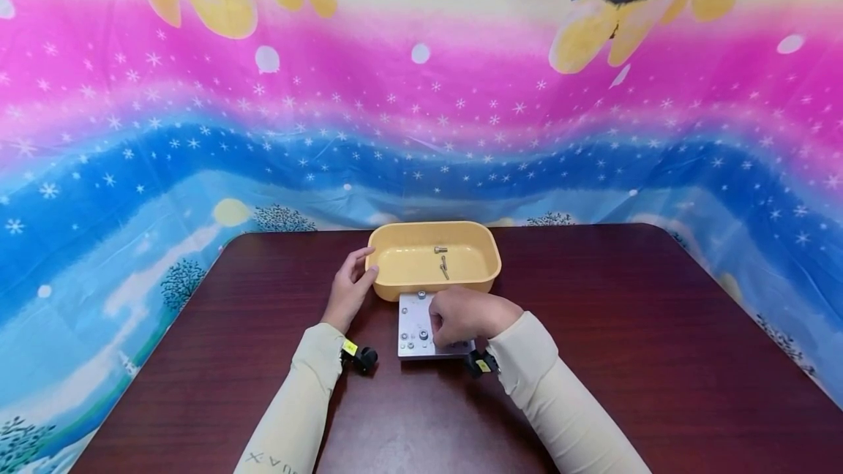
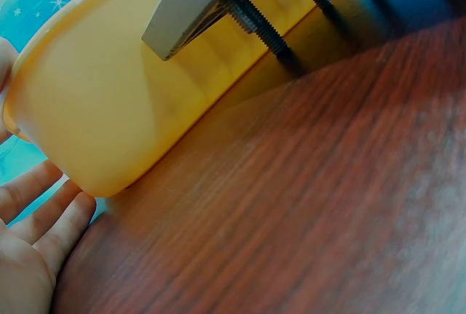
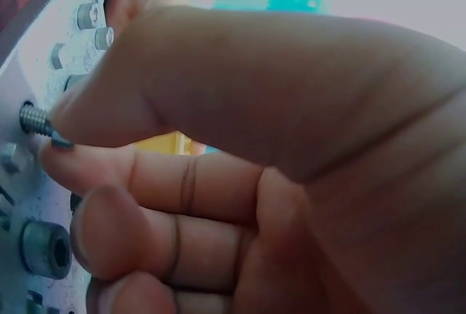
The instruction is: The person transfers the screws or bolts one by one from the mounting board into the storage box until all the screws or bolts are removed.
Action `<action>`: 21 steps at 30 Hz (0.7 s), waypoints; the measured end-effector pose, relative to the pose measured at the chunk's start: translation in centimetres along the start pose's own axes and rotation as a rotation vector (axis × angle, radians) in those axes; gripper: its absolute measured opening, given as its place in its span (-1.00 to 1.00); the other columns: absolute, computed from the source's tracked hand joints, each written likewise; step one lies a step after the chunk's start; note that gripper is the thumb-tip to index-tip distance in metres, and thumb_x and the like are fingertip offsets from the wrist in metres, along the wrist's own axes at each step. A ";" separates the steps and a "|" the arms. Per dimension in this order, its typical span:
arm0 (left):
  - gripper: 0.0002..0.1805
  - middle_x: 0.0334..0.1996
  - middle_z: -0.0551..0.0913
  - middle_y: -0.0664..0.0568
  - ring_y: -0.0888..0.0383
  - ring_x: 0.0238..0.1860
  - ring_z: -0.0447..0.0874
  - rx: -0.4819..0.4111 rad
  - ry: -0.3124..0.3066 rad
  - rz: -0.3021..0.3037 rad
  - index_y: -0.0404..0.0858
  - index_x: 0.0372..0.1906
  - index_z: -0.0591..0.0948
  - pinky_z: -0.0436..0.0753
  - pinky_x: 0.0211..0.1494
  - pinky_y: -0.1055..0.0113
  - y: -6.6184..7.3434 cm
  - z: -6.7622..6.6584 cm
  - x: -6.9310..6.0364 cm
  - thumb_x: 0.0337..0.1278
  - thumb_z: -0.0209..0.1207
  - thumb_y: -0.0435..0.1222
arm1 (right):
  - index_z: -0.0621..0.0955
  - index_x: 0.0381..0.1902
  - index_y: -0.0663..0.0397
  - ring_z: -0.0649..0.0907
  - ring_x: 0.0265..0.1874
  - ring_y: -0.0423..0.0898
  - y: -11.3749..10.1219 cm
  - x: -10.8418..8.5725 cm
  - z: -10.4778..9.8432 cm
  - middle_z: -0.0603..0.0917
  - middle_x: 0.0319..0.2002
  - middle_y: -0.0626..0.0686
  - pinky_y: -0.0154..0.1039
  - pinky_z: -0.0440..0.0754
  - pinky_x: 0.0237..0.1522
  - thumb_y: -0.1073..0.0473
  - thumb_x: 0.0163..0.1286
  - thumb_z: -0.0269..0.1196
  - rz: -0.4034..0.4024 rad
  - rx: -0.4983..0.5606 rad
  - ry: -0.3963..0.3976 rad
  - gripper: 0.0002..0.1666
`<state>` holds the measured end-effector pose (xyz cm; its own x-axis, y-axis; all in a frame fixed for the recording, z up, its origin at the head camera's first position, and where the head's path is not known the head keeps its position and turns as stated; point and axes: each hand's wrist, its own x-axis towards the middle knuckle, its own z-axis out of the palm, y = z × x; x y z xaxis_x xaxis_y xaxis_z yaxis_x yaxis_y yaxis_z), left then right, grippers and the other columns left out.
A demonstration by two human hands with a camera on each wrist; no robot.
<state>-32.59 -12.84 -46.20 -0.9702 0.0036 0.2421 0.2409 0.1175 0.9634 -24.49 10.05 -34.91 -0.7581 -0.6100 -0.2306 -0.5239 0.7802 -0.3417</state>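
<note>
A silver metal plate (image 1: 413, 324) with several hex socket bolts in it stands on the table, on threaded bolt shanks (image 2: 271, 40) that reach below it. My right hand (image 1: 467, 314) is over the plate's right side. In the right wrist view, its thumb and index finger pinch a small bolt (image 3: 35, 119) whose thread enters a hole; the fingers cover most of its head. My left hand (image 1: 347, 290) is at the left end of a yellow plastic basin (image 1: 436, 288), its fairly straight fingers (image 2: 65, 234) against the outside and its thumb near the rim.
Several loose bolts (image 1: 444, 266) lie inside the basin, which stands right behind the plate. Dark reddish table (image 1: 626, 357) surface extends to both sides. A printed cloth (image 1: 421, 123) hangs behind the table. Each wrist carries a small black camera (image 1: 364, 360).
</note>
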 end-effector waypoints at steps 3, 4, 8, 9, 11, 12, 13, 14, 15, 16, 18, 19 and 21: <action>-0.54 0.26 0.43 -0.12 0.04 0.25 0.41 -0.002 0.002 -0.002 -0.11 0.30 0.43 0.41 0.26 0.05 0.0 0.0 0.0 0.32 0.14 -0.26 | 0.55 -0.69 -0.04 0.47 -0.68 -0.22 -0.1 -0.1 0.0 0.48 -0.68 -0.12 -0.33 0.46 -0.68 0.24 0.10 0.30 0.032 0.023 -0.007 -0.78; -0.54 0.26 0.43 -0.12 0.04 0.25 0.41 -0.003 0.002 -0.003 -0.11 0.30 0.43 0.41 0.25 0.05 0.0 0.0 0.0 0.32 0.14 -0.26 | 0.55 -0.68 -0.03 0.48 -0.68 -0.21 -0.1 -0.2 0.0 0.49 -0.67 -0.11 -0.31 0.47 -0.70 0.23 0.11 0.30 0.045 0.032 -0.010 -0.78; -0.53 0.28 0.42 -0.13 0.02 0.26 0.41 -0.009 -0.007 -0.009 -0.12 0.31 0.42 0.42 0.25 0.05 0.0 0.0 0.1 0.32 0.13 -0.27 | 0.51 -0.70 -0.01 0.48 -0.71 -0.18 -0.3 -0.4 0.1 0.48 -0.68 -0.08 -0.23 0.49 -0.79 0.23 0.12 0.26 0.085 0.075 -0.021 -0.76; -0.53 0.29 0.41 -0.13 0.01 0.27 0.40 -0.010 -0.010 -0.009 -0.12 0.31 0.42 0.41 0.25 0.05 0.0 0.0 0.1 0.32 0.13 -0.27 | 0.50 -0.71 -0.01 0.48 -0.72 -0.18 -0.3 -0.4 0.1 0.47 -0.69 -0.08 -0.24 0.48 -0.80 0.24 0.11 0.25 0.085 0.076 -0.019 -0.76; -0.53 0.29 0.41 -0.15 -0.01 0.28 0.39 -0.012 -0.011 -0.009 -0.13 0.31 0.42 0.41 0.25 0.04 0.0 0.0 0.1 0.32 0.13 -0.28 | 0.48 -0.73 0.00 0.46 -0.74 -0.19 -0.3 -0.5 0.1 0.44 -0.71 -0.09 -0.24 0.47 -0.81 0.26 0.10 0.24 0.086 0.082 -0.017 -0.73; -0.52 0.29 0.41 -0.16 -0.02 0.28 0.39 -0.012 -0.011 -0.008 -0.13 0.31 0.42 0.42 0.25 0.04 0.0 0.0 0.1 0.32 0.13 -0.28 | 0.47 -0.74 -0.01 0.46 -0.74 -0.19 -0.3 -0.5 0.1 0.43 -0.72 -0.09 -0.24 0.46 -0.81 0.25 0.11 0.24 0.084 0.079 -0.015 -0.73; -0.53 0.29 0.41 -0.16 -0.03 0.28 0.39 -0.013 -0.011 -0.006 -0.13 0.31 0.42 0.42 0.25 0.03 -0.1 0.0 0.2 0.32 0.13 -0.27 | 0.46 -0.75 0.00 0.45 -0.75 -0.19 -0.3 -0.5 0.1 0.43 -0.72 -0.09 -0.23 0.47 -0.82 0.26 0.11 0.23 0.087 0.081 -0.017 -0.72; -0.53 0.28 0.41 -0.16 -0.03 0.28 0.39 -0.012 -0.007 -0.007 -0.12 0.31 0.43 0.42 0.24 0.03 -0.1 0.0 0.2 0.31 0.14 -0.27 | 0.46 -0.74 -0.01 0.45 -0.75 -0.19 -0.3 -0.5 0.1 0.42 -0.72 -0.09 -0.23 0.47 -0.82 0.25 0.11 0.24 0.088 0.081 -0.016 -0.72; -0.53 0.28 0.41 -0.16 -0.03 0.28 0.39 -0.012 -0.007 -0.006 -0.11 0.30 0.43 0.42 0.24 0.03 0.0 0.0 0.1 0.31 0.14 -0.27 | 0.46 -0.75 -0.01 0.45 -0.75 -0.19 -0.3 -0.6 0.1 0.42 -0.72 -0.09 -0.22 0.48 -0.82 0.25 0.11 0.24 0.093 0.085 -0.018 -0.71; -0.53 0.28 0.41 -0.16 -0.03 0.28 0.39 -0.011 -0.007 -0.005 -0.11 0.30 0.43 0.42 0.24 0.02 -0.1 0.0 0.2 0.31 0.14 -0.26 | 0.46 -0.75 -0.01 0.45 -0.76 -0.19 -0.4 -0.6 0.1 0.42 -0.73 -0.09 -0.21 0.48 -0.82 0.25 0.11 0.24 0.096 0.088 -0.021 -0.71; -0.53 0.28 0.41 -0.15 -0.02 0.28 0.40 -0.009 -0.006 -0.008 -0.10 0.30 0.43 0.42 0.24 0.04 -0.1 0.0 0.2 0.31 0.14 -0.26 | 0.47 -0.74 -0.01 0.45 -0.76 -0.18 -0.5 -0.6 0.0 0.42 -0.72 -0.09 -0.20 0.49 -0.83 0.25 0.11 0.24 0.103 0.097 -0.023 -0.72; -0.53 0.28 0.41 -0.14 -0.01 0.28 0.40 -0.008 -0.005 -0.009 -0.10 0.30 0.43 0.42 0.25 0.04 -0.1 0.0 0.2 0.31 0.14 -0.26 | 0.47 -0.75 -0.01 0.45 -0.76 -0.19 -0.5 -0.6 0.0 0.42 -0.73 -0.09 -0.20 0.49 -0.83 0.25 0.11 0.24 0.103 0.100 -0.025 -0.72; -0.54 0.27 0.42 -0.13 0.00 0.27 0.40 -0.007 -0.003 -0.009 -0.09 0.30 0.44 0.42 0.25 0.05 -0.1 -0.1 0.1 0.32 0.14 -0.25 | 0.47 -0.75 -0.01 0.44 -0.76 -0.19 -0.6 -0.7 0.0 0.41 -0.73 -0.09 -0.20 0.48 -0.82 0.26 0.10 0.24 0.099 0.108 -0.028 -0.72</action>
<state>-32.68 -12.91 -46.24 -0.9725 0.0057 0.2326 0.2318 0.1103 0.9665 -23.68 10.02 -34.55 -0.7919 -0.5357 -0.2931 -0.4010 0.8182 -0.4120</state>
